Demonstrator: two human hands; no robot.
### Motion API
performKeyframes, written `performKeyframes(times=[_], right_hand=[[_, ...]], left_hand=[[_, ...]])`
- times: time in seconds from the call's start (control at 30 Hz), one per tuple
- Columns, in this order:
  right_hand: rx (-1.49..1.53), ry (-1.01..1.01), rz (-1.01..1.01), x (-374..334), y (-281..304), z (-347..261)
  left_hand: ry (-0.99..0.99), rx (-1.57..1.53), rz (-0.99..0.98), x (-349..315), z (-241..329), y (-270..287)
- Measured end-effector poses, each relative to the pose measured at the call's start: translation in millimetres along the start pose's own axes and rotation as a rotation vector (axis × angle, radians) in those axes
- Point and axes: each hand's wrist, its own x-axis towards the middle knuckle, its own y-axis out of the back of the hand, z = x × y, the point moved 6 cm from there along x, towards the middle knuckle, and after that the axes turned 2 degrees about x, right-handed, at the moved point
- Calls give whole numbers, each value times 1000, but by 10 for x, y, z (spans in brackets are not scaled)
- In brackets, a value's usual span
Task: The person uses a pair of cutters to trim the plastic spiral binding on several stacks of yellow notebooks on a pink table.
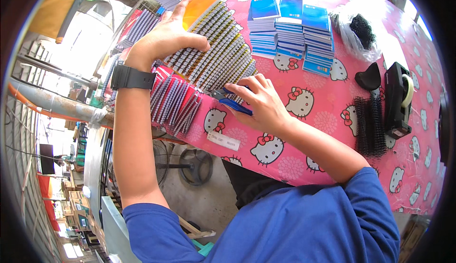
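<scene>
My left hand point(164, 38), with a black watch point(133, 77) on its wrist, lies over the left side of a leaning row of spiral-bound notebooks point(213, 49). Its fingers and thumb are spread. An orange cover point(199, 10) shows on the farthest notebook of that row. In my right hand point(261, 99) are pliers point(236, 106) with blue handles. Their jaws point left, at the near end of the row, close to the coil ends; whether they touch a wire is too small to tell. Red-covered spiral notebooks point(175, 104) stand just left of the jaws.
Blue-covered notebooks point(290, 28) stand in stacks at the far middle. Beyond them lies a clear plastic bag point(359, 37) with black coils. A tape dispenser point(398, 101) and black mesh coils point(369, 125) lie right. The table has a pink patterned cover point(304, 149); a fan point(194, 166) stands below.
</scene>
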Motion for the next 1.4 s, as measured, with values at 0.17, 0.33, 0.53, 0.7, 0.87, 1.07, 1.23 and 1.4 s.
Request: performKeyframes(times=[0.17, 0.33, 0.53, 0.7, 0.87, 1.07, 1.23, 1.4], right_hand=[[-6, -37, 0, -4, 40, -3], [223, -118, -64, 15, 9, 49], [1263, -922, -508, -120, -273, 189], [167, -199, -146, -51, -13, 67], [-1, -42, -100, 18, -33, 16], [-27, 29, -24, 1, -6, 5], [-57, 37, -35, 53, 26, 9], [969, -781, -577, -16, -254, 349]], left_hand=[[23, 12, -1, -9, 37, 13], [30, 18, -4, -12, 26, 9], [36, 19, -2, -19, 41, 1], [25, 23, 0, -9, 16, 3], [33, 44, -4, -2, 26, 4], [24, 25, -4, -2, 32, 5], [38, 47, -7, -14, 49, 11], [6, -7, -1, -9, 16, -9]])
